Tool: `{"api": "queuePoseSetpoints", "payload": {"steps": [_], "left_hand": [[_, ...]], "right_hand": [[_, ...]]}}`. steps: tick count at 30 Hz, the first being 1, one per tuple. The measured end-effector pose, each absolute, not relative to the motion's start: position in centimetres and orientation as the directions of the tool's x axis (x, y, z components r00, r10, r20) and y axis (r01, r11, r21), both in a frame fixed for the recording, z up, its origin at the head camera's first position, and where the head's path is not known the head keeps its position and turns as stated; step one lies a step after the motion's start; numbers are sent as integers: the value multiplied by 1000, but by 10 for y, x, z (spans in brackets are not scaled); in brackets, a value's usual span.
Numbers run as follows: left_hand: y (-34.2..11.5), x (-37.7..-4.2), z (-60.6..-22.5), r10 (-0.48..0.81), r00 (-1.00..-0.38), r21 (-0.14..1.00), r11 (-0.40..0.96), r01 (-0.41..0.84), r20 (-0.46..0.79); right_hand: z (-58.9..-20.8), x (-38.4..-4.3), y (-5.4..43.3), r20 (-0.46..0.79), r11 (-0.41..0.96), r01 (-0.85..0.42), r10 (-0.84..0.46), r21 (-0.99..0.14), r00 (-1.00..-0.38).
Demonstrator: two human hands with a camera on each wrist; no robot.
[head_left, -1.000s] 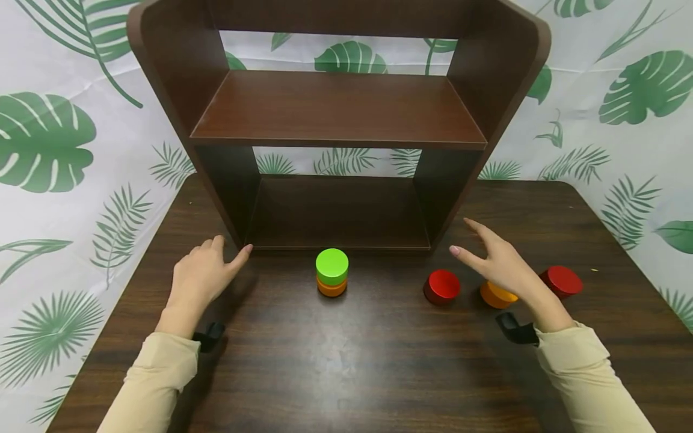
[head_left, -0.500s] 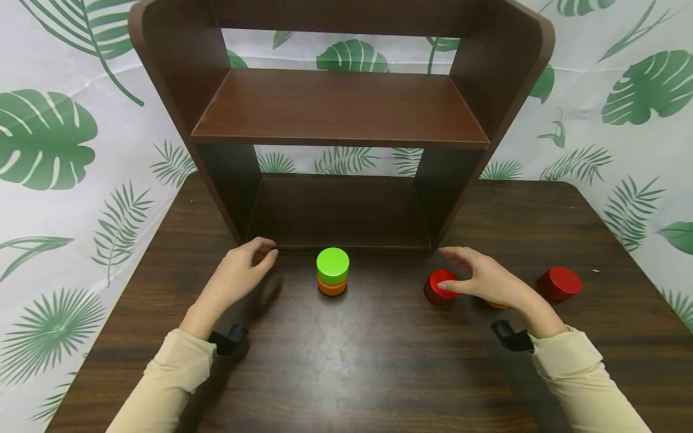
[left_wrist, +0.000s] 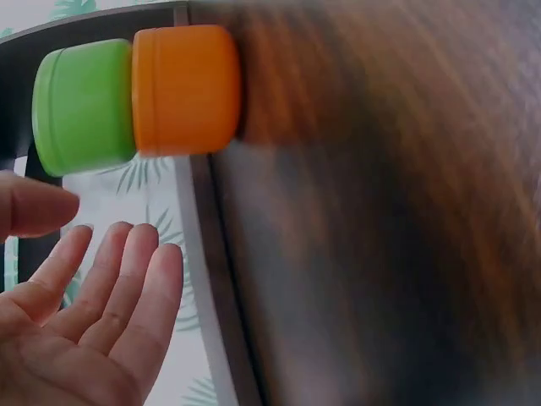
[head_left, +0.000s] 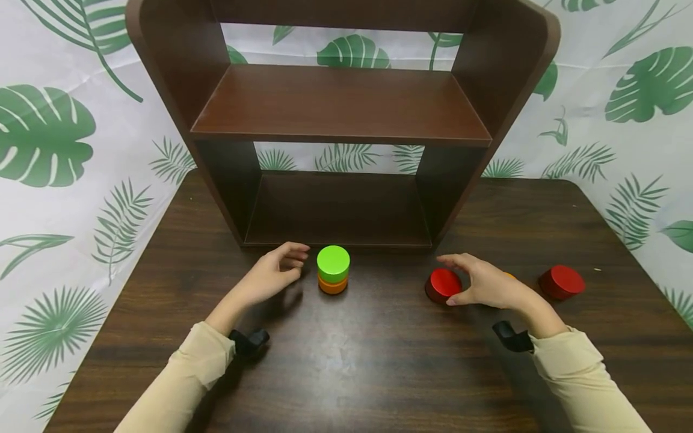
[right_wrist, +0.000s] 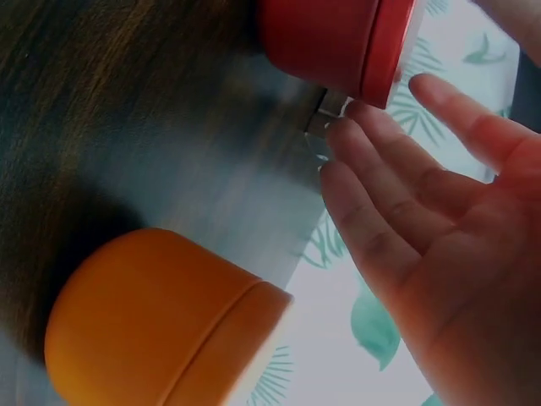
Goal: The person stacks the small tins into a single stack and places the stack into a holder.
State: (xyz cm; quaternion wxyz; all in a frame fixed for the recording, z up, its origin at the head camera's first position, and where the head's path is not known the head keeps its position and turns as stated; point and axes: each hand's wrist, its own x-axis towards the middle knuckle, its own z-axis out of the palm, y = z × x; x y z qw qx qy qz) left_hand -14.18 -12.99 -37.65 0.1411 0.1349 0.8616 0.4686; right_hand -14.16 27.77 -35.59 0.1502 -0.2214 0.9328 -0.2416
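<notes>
A green round lidded tin (head_left: 332, 261) stands on top of an orange tin (head_left: 332, 287), just in front of the shelf unit. To the left of this stack is my left hand (head_left: 273, 276), thumb and fingers apart and holding nothing; the left wrist view shows a gap to the green tin (left_wrist: 89, 106). My right hand (head_left: 482, 282) spreads its thumb and fingers about the right side of a red tin (head_left: 443, 284), without gripping it. A second orange tin (right_wrist: 152, 326) is mostly hidden under that hand in the head view.
Another red tin (head_left: 562, 282) stands farther right on the dark wooden table (head_left: 346, 373). A brown two-level shelf unit (head_left: 341, 105) rises at the back, before a leaf-patterned cloth (head_left: 49, 216). Black wrist cameras (head_left: 511, 337) sit under both wrists.
My left hand has moved right, from the shelf's left corner to beside the green and orange stack. My right hand has moved left and down to the nearer red tin, covering most of an orange tin.
</notes>
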Motion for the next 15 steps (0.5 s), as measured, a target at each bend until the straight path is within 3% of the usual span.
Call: {"api": "queuePoseSetpoints", "payload": {"steps": [7, 15], "left_hand": [[-117, -142, -383, 410, -890, 865, 500, 37, -199], [-108, -143, -387, 429, -881, 878, 478, 33, -200]], "right_hand": [[-359, -142, 281, -174, 783, -362, -504, -507, -846], [-362, -143, 281, -171, 780, -342, -489, -524, -855]]}}
